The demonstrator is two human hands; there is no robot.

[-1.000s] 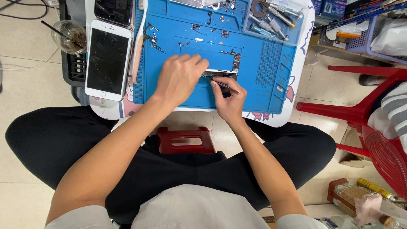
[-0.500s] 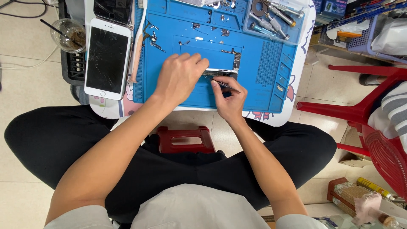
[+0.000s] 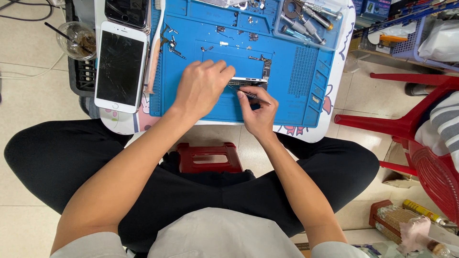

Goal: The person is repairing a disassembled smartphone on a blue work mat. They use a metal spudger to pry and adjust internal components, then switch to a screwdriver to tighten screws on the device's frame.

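Both hands work over the blue mat (image 3: 296,102): the left hand (image 3: 203,88) presses down on an opened phone (image 3: 248,80) (mostly hidden beneath it), while right hand (image 3: 258,112) fingers pinch a thin tool (image 3: 253,96) against its edge.

Table: small low white table (image 3: 342,102), rounded corners, cartoon print at near edge.
Mat: blue silicone repair mat (image 3: 291,102) w/ moulded compartments, flat on the table, covers most of the top.
L of mat: white smartphone, cracked dark screen (image 3: 120,67), face up, just beside mat's left edge; thin pale pink stick tool (image 3: 155,57) between them.
Behind white phone: second phone, dark glass (image 3: 127,12), partly out of frame.
On mat, centre: opened silver phone body (image 3: 252,80), under both hands.
On mat, far L: small dark brackets + screws (image 3: 170,43).
On mat, far R: clear tray of metal screwdrivers (image 3: 306,21).
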